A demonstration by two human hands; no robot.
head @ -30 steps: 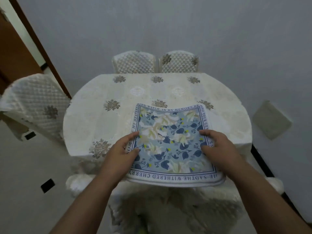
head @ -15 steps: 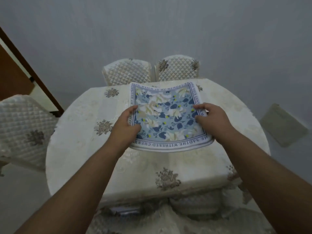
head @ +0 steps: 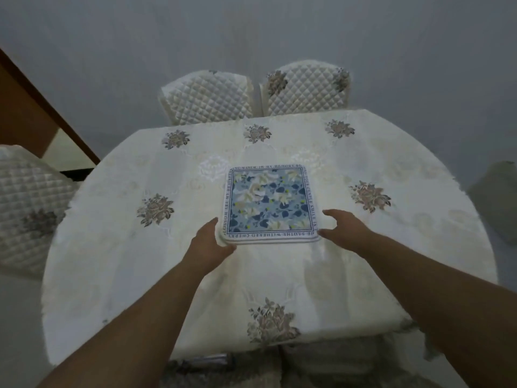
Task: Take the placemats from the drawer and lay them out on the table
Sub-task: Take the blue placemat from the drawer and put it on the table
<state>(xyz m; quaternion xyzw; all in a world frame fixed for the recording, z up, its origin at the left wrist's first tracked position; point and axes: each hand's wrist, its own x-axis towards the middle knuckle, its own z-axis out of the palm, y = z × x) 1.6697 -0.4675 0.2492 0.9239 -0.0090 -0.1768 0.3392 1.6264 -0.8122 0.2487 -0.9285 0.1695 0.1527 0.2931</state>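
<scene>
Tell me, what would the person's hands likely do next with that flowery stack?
Probably lift the top mat off: the placemats sit as one stack mid-table, the left hand touching its corner, the right hand open beside it.

A round table (head: 112, 247) under a cream flowered cloth (head: 363, 261) carries a stack of blue floral placemats (head: 270, 204) just past centre, toward 12 o'clock.
</scene>
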